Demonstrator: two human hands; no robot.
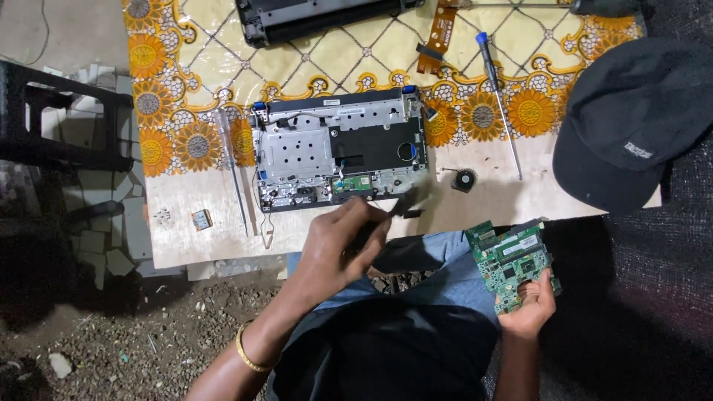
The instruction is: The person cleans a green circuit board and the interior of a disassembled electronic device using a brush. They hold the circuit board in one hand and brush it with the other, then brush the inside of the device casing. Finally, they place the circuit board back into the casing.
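Note:
My left hand (338, 249), with a gold bangle at the wrist, grips a dark tool (405, 204), blurred by motion, whose tip is at the front edge of an opened laptop base (342, 145). The base lies on a flower-patterned cloth (186, 82), its metal frame and dark inner parts exposed. My right hand (531, 308) holds a green circuit board (509, 260) by its lower edge, off the table's front edge and above my lap.
A blue-handled screwdriver (497, 96), a small round fan (464, 179) and a black cap (631, 119) lie to the right. A thin metal tool (232, 171) and a small chip (201, 219) lie left. A black casing (319, 16) and an orange flex cable (438, 33) are at the back.

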